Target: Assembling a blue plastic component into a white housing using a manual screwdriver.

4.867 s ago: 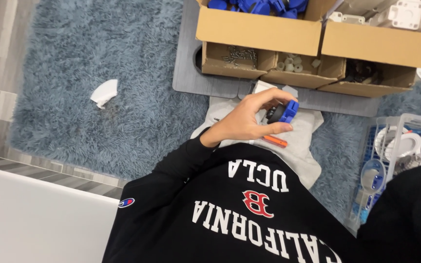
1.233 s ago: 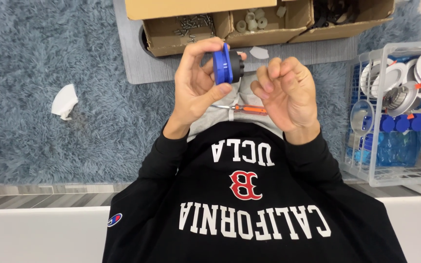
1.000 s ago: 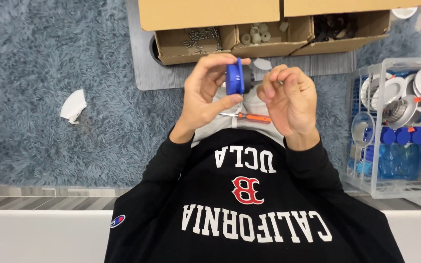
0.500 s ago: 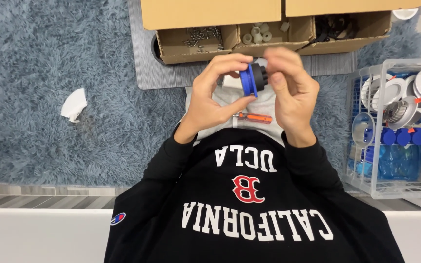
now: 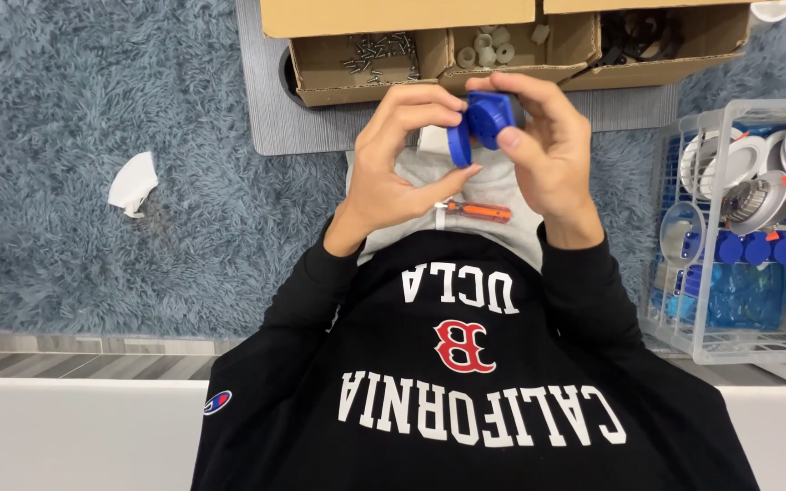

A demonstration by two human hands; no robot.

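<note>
Head view: fingertips (image 5: 448, 97) of the left hand (image 5: 393, 164) pinch the blue plastic part (image 5: 479, 123) at its disc rim; the right hand (image 5: 548, 150) closes round its body. It looks light, rigid, smooth; an orange screwdriver (image 5: 475, 211) lies near, on the lap.

A home floor turned into a small assembly spot. A shaggy blue-grey rug (image 5: 93, 136) covers the floor, with pale wood-look flooring (image 5: 75, 364) at its near edge. On the rug's far side, a grey mat (image 5: 270, 118) holds open cardboard boxes (image 5: 393, 18) sorted with screws (image 5: 375, 50) and small white parts (image 5: 488, 45). To the right of the rug stands a white wire rack (image 5: 730, 227) filled with round white fittings and blue parts.
</note>
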